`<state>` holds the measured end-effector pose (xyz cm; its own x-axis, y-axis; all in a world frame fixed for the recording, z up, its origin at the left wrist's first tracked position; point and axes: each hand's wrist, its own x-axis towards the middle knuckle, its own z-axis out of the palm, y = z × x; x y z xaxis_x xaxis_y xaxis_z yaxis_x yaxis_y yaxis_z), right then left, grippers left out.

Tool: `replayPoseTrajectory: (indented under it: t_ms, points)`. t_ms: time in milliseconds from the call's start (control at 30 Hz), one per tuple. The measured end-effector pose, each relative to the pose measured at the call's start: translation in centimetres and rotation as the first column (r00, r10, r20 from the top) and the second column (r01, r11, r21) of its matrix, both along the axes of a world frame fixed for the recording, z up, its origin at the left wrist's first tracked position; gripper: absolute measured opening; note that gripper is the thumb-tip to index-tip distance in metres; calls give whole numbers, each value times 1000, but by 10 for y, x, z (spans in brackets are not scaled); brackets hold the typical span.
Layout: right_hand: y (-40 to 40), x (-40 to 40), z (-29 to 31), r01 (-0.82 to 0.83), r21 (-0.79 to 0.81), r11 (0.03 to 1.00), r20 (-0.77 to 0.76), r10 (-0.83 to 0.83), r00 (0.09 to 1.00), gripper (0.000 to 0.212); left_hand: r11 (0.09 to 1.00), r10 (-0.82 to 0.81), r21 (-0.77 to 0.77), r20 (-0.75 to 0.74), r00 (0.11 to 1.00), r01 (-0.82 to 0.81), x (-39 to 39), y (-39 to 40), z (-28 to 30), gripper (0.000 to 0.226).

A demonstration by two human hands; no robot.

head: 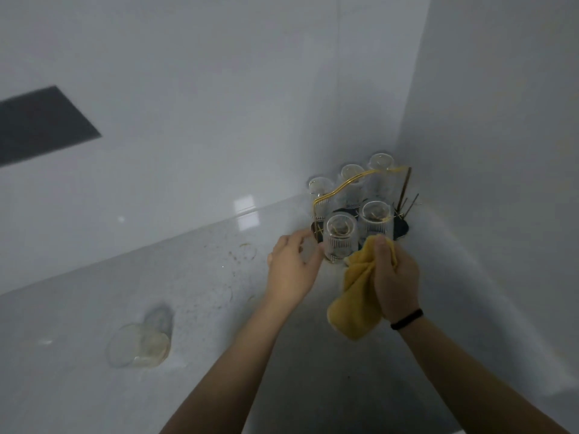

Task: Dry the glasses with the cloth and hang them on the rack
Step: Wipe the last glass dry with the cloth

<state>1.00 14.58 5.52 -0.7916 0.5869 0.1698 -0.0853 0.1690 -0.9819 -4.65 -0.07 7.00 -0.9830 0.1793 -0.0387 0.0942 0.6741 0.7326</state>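
- Left hand (293, 270): fingers loosely spread, tips touching the near-left ribbed glass (340, 238), not wrapped round it.
- Right hand (395, 277): gripping bunched yellow cloth (354, 308), thumb on top.
- Gold wire rack (360, 189), counter corner, 1 o'clock from the hands; five glasses upside down on it.
- Sixth glass (139, 341) lying on its side on the counter (94, 386), 8 o'clock, well apart.
- Black band (406, 319) on right wrist.

Dim, grey, even light; soft overall focus with motion blur toward the left; square glare patch on the glossy worktop (247, 211); wide-angle bending of lines at the edges.
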Motion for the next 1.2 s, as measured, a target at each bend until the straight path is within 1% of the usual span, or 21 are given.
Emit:
replayPoseTrajectory:
  t_ms: [100, 233, 367, 467, 600, 667, 733, 833, 933, 1067, 1133, 1200]
  points:
    - [-41, 6, -1, -61, 31, 998, 12, 61, 998, 41, 996, 81, 24, 24, 996, -81, 18, -49, -2, 38]
    - [-102, 17, -2, -127, 45, 991, 18, 126, 992, 41, 988, 150, 24, -1, 989, -150, 39, -115, -4, 37]
    - [-169, 26, -6, -168, 57, 984, 64, 164, 984, 41, 974, 213, -71, -33, 976, -215, 57, -188, -8, 37]
    - [-219, 32, -10, -222, 59, 973, 111, 215, 970, 40, 952, 255, -173, -3, 967, -252, 65, -245, -15, 41]
    - [-259, 39, -16, -245, 93, 965, 165, 228, 960, 36, 922, 295, -272, 33, 955, -276, 65, -290, -34, 56]
    - [-276, 43, -19, -237, 132, 962, 175, 213, 961, 35, 906, 298, -335, 75, 952, -257, 62, -311, -45, 68]
    - [-288, 46, -19, -231, 148, 962, 211, 198, 957, 36, 902, 316, -353, 141, 938, -250, 57, -325, -57, 82]
    - [-299, 48, -16, -234, 139, 962, 263, 192, 946, 36, 917, 342, -301, 246, 907, -264, 49, -339, -72, 96]
    - [-304, 49, -15, -226, 156, 962, 290, 174, 941, 34, 927, 362, -214, 292, 885, -308, 42, -350, -83, 96]
    - [-304, 50, -13, -226, 132, 965, 339, 170, 925, 34, 942, 334, -141, 309, 890, -305, 40, -359, -85, 94]
    - [-303, 53, -10, -225, 136, 965, 349, 165, 922, 33, 956, 293, -55, 278, 915, -289, 40, -359, -78, 96]
    - [-301, 56, -8, -228, 130, 965, 350, 171, 921, 28, 961, 245, 72, 242, 939, -269, 40, -356, -66, 103]
